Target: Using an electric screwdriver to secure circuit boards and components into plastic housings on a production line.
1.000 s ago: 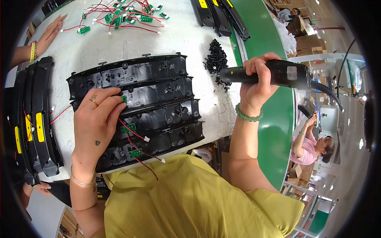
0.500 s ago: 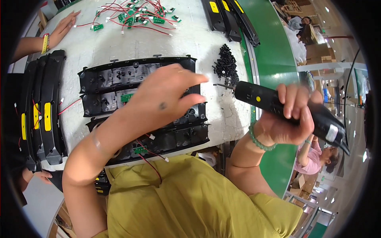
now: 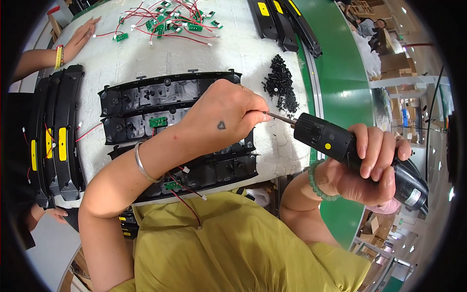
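My right hand [image 3: 372,165] is wrapped round a black electric screwdriver [image 3: 325,137], held tilted over the table's right edge with its bit pointing left. At the bit's tip, the thumb and forefinger of my left hand [image 3: 228,109] pinch a small dark screw, mostly hidden by the fingertips. Beneath my left arm lie several long black plastic housings [image 3: 141,95], open side up. One holds a green circuit board [image 3: 157,122]; another board [image 3: 172,185] with red wires sits in the nearest housing. A pile of black screws [image 3: 279,80] lies just beyond the bit.
Circuit boards with red wires [image 3: 168,22] lie heaped at the far side. Black housings with yellow labels stand at the left [image 3: 63,136] and far right [image 3: 265,19]. Another person's hand [image 3: 80,39] rests on the table at the far left. A green surface [image 3: 340,73] runs along the right.
My left hand has moved slightly right, its thumb and forefinger closing at the bit's tip. The screwdriver has shifted a little right and down.
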